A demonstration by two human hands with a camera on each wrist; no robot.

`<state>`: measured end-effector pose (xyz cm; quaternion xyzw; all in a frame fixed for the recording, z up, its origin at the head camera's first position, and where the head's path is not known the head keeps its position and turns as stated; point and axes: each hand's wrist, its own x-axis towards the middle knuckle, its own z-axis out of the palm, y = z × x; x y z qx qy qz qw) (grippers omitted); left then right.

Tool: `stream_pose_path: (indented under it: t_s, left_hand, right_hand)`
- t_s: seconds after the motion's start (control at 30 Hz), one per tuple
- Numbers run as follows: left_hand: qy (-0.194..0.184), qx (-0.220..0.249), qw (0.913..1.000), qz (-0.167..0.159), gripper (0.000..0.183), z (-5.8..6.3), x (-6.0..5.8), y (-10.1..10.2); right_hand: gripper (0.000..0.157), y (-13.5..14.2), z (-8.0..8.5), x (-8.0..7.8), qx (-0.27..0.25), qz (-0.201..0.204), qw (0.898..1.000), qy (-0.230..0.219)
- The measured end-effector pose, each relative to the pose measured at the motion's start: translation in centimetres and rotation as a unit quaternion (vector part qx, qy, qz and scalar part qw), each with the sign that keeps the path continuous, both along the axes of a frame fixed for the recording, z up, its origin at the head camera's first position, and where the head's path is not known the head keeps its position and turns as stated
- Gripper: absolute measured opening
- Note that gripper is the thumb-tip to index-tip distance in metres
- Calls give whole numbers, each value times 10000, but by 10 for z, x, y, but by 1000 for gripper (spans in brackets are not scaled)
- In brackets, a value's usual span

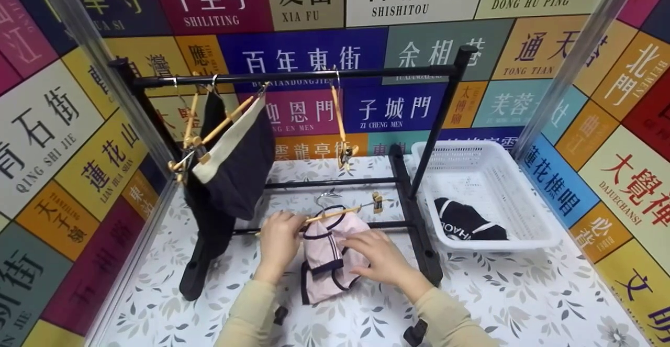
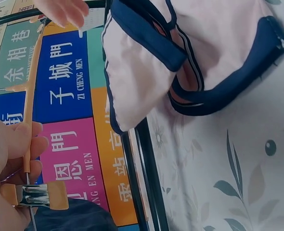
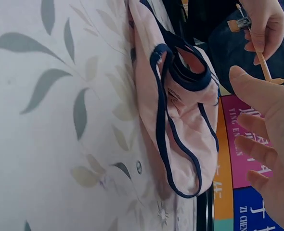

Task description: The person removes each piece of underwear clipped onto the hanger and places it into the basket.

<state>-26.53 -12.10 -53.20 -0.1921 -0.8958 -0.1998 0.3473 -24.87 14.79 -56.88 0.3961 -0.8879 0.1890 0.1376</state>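
My left hand [image 1: 280, 239] grips a wooden clip hanger [image 1: 340, 212] near one end, its thumb and fingers curled round the bar beside a clip, as the left wrist view shows. A small pink garment with navy trim [image 1: 323, 255] lies on the patterned table below the hanger, partly folded over itself. My right hand [image 1: 384, 258] is over the garment's right side in the head view. In the right wrist view its fingers [image 3: 252, 149] are spread and loosely bent, with nothing between them. Whether they touch the cloth cannot be told.
A black garment rack [image 1: 293, 77] stands behind the hands. On its left hang dark shorts with a pale waistband [image 1: 241, 153] and a black garment [image 1: 212, 221]. Another wooden hanger [image 1: 339, 114] hangs bare. At right, a white basket [image 1: 523, 244] holds a black garment with white lettering [image 1: 466, 224].
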Motion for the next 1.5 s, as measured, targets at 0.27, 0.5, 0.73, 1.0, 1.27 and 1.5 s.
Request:
stream_pose_path:
  t_s: [0.27,0.5,0.73,1.0,1.27,1.5]
  left_hand:
    - [134,36,9999,16,19,-3,1,-6]
    - [101,66,9999,63,13,-6,2,-10]
    - [1,50,9999,122,8,-7,5,-13]
    - [-101,14,9998,154,5,-8,6,-15]
    - [-39,1,9999,149,8,-8,7,-16]
    - [-96,5,9998,192,8,-10,8,-19]
  right_hand:
    - [72,-16,-10,3,225,126,9997,-39]
    - [75,-28,-14,3,597,124,9981,73]
    - [77,-34,-22,5,1039,-85,9945,-90]
    - [79,-35,-30,5,1315,-289,9900,-426]
    - [76,-36,-37,4,1272,-415,9878,-797]
    - [71,-40,-36,5,1121,-635,9859,-1068]
